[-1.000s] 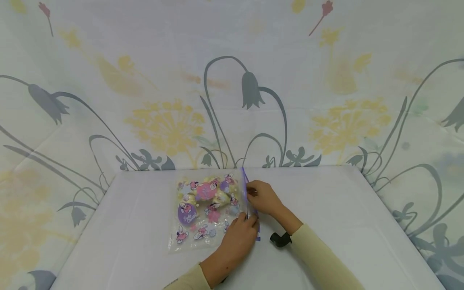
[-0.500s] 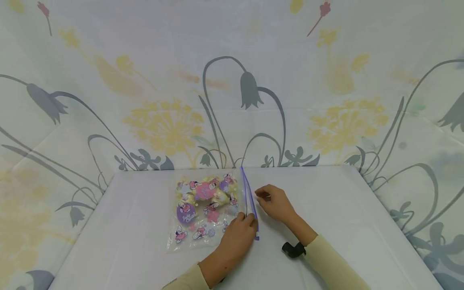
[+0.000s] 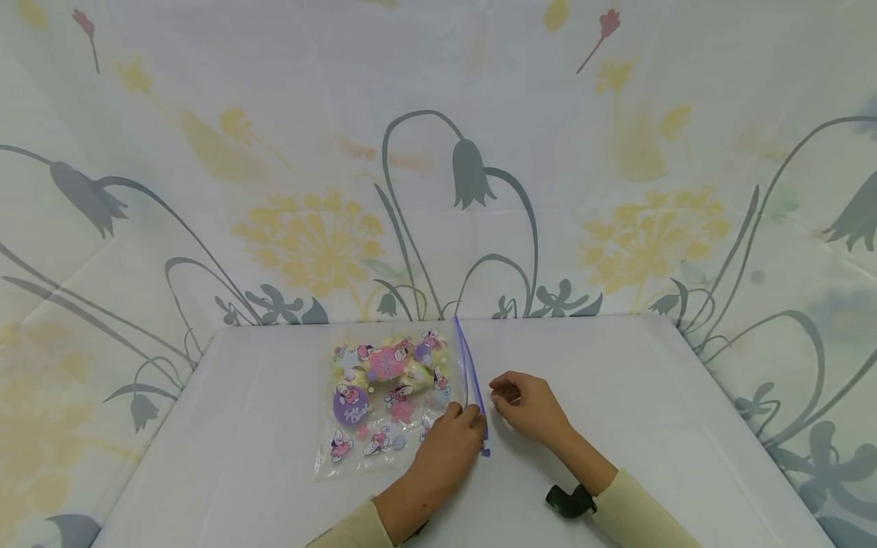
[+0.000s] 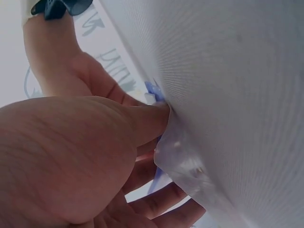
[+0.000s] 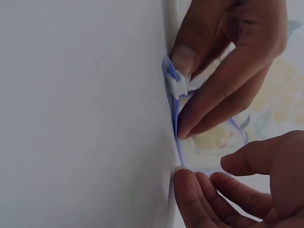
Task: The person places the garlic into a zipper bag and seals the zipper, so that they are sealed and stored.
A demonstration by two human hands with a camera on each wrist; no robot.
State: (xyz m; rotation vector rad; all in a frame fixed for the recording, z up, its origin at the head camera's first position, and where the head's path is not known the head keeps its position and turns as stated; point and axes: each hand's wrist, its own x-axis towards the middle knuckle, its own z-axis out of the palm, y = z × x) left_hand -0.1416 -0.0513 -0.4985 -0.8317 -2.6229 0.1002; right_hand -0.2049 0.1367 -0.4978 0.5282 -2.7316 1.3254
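A clear zip bag [image 3: 400,407] printed with pink cartoon figures lies on the table, pale yellow things bunched inside its far half. Along its right side runs a purple zip strip [image 3: 476,380], whose two edges stand apart in the middle. My left hand [image 3: 448,445] pinches the bag at the near end of this strip; the right wrist view shows its thumb beside a white slider [image 5: 177,87]. Just right of the strip is my right hand [image 3: 529,407], holding nothing, fingers loosely bent. In the right wrist view its fingertips [image 5: 184,183] are close to the purple edge.
The white tabletop [image 3: 651,396] extends around the bag. A hanging cloth [image 3: 562,228] with printed flowers rises behind the table and on both sides. A black wrist device [image 3: 571,501] sits at the right sleeve.
My right hand has come off the purple strip and moved right and toward me, uncovering the parted zip edges. My left hand keeps its place at the near end.
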